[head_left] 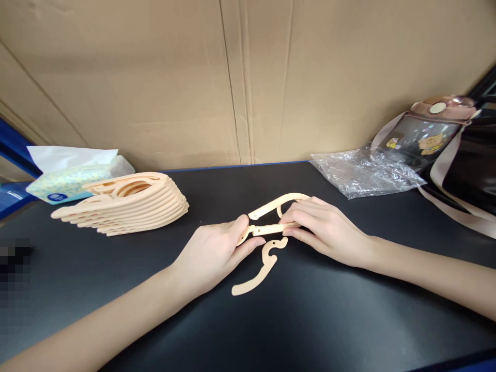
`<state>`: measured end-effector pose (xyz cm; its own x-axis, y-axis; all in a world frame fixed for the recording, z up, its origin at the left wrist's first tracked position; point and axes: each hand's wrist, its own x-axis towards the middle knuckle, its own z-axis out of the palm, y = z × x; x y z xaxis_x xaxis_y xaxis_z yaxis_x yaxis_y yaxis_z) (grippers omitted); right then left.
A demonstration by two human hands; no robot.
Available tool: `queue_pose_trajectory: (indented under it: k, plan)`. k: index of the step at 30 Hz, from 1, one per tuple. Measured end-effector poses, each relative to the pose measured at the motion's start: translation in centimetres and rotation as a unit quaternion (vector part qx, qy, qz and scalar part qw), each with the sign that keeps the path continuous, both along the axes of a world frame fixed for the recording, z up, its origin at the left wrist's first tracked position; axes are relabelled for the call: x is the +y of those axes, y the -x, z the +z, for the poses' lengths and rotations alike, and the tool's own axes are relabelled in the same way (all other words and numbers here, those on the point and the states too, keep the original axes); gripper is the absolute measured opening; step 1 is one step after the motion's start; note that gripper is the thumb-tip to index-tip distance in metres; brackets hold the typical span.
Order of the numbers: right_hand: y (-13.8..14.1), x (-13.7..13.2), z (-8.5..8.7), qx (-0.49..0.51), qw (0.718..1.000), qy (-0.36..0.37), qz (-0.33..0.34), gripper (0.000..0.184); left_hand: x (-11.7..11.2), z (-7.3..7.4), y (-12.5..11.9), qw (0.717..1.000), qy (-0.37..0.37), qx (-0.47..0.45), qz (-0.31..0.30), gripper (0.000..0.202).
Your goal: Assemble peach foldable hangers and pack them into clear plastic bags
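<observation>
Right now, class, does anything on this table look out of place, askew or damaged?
Yes. The hanger piece pinched between the left hand and right hand is not whole: a loose curved part lies on the table beside them. The hanger stack leans, fanned out, not square.

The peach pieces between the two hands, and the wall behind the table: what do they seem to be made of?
The peach pieces, pinched by the left hand and right hand, look like moulded plastic: even colour, smooth matt surface, thin rounded edges. The wall is probably brown cardboard: dull, with creases and a vertical seam.
</observation>
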<state>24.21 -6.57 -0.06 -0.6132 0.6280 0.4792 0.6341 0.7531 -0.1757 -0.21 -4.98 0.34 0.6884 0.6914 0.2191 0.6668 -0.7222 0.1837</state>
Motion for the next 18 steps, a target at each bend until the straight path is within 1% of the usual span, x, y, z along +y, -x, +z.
queue_pose_trajectory:
  k: [8, 12, 18]
  plan:
    - [-0.16, -0.28, -0.23, 0.001, 1.000, 0.013, -0.001, 0.018, 0.16, -0.05, 0.02, 1.000, -0.022, -0.003, -0.009, 0.035]
    - [-0.18, -0.28, -0.20, 0.001, 1.000, 0.012, 0.008, 0.021, 0.10, -0.10, -0.05, 1.000, -0.026, 0.004, -0.001, 0.037]
    - [-0.19, -0.17, -0.21, -0.003, 1.000, 0.010, 0.014, 0.023, -0.10, 0.06, -0.11, 0.999, -0.029, 0.030, 0.001, 0.030]
